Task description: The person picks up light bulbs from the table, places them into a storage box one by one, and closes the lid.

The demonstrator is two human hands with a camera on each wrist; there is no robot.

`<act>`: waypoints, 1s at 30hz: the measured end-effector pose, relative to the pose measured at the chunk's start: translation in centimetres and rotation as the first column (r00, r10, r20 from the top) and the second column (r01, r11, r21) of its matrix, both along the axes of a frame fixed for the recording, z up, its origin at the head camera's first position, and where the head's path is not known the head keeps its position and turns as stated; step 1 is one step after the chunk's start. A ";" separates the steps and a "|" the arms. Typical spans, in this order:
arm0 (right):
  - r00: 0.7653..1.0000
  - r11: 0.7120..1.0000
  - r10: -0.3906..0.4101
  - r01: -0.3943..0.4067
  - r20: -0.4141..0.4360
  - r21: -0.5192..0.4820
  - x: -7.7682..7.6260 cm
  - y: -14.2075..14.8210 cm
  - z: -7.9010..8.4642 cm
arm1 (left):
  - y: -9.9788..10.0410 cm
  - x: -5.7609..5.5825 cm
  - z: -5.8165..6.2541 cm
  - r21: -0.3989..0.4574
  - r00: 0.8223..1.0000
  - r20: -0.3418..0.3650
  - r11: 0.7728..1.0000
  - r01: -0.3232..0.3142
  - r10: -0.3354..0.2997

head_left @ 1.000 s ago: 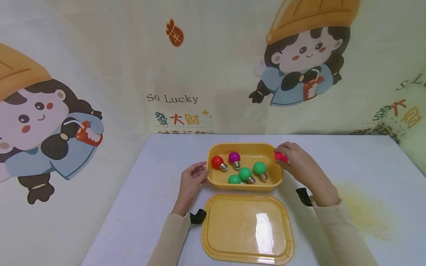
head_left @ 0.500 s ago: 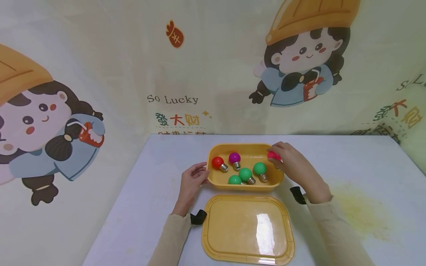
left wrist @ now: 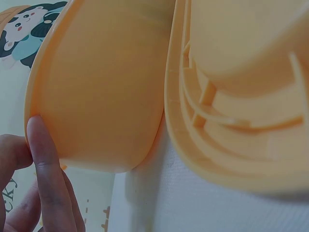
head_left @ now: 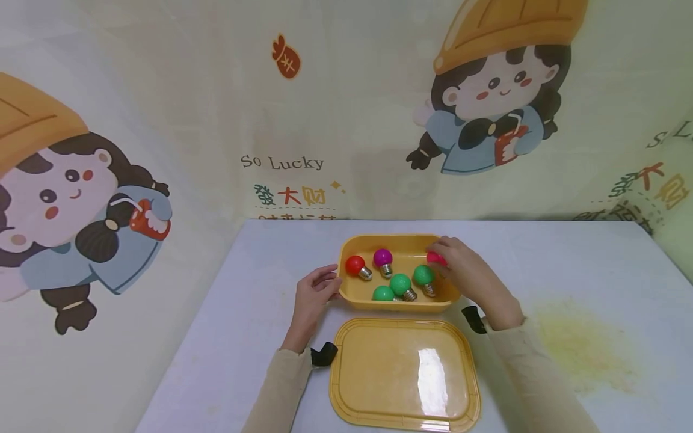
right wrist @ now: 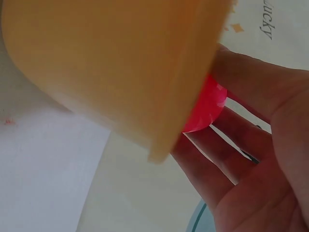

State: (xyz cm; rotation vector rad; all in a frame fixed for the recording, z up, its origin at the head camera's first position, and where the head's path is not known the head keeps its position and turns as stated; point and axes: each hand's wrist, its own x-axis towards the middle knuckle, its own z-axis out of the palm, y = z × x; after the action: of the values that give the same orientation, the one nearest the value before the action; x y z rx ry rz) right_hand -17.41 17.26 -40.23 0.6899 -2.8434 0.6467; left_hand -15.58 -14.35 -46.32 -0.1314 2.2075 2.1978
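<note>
A yellow plastic box (head_left: 400, 306) holds several small light bulbs with metal screw bases. Inside lie a red bulb (head_left: 355, 265), a purple bulb (head_left: 382, 258) and green bulbs (head_left: 400, 284). My left hand (head_left: 316, 299) pinches the box's left rim; in the left wrist view a fingertip (left wrist: 37, 126) presses on the outer wall. Over the box's right end, my right hand (head_left: 470, 273) grips a pink bulb (head_left: 436, 258) between thumb and fingers. The pink bulb's base is hidden; the right wrist view shows its round part (right wrist: 208, 108) behind the box rim.
A yellow lid (head_left: 403, 373) lies on the white table (head_left: 216, 361), close in front of the box. Behind the table hangs a cloth (head_left: 368, 120) printed with cartoon figures. A yellowish stain (head_left: 590, 343) marks the tabletop at right.
My right hand has moved left with the pink bulb, from the box's right edge to over its inside. My left hand has stayed at the left rim.
</note>
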 end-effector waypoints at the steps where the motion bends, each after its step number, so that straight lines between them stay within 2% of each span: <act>1: 1.000 1.000 0.000 0.000 0.002 0.001 0.0 -0.1 -0.1 | 0.0 0.0 0.0 -0.001 1.000 0.001 1.000 0.000 0.000; 15: 0.999 1.000 -0.011 0.010 0.033 0.011 -0.3 -0.8 -0.8 | -0.1 -0.2 -0.2 -0.014 1.000 0.006 1.000 -0.001 0.001; 25: 1.000 1.000 0.019 -0.019 -0.005 0.004 -1.1 -0.8 -1.6 | -0.2 -0.2 -0.2 -0.005 1.000 -0.002 1.000 0.003 -0.003; 30: 1.000 1.000 0.023 -0.023 0.012 0.015 -1.4 -1.0 -1.9 | -0.2 -0.2 -0.2 -0.004 1.000 -0.002 1.000 0.005 -0.005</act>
State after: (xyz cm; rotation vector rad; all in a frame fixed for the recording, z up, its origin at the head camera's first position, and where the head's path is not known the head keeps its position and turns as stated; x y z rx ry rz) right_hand -18.81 16.29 -42.14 0.7252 -2.8578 0.6357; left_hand -15.73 -14.51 -46.55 -0.1237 2.2104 2.1923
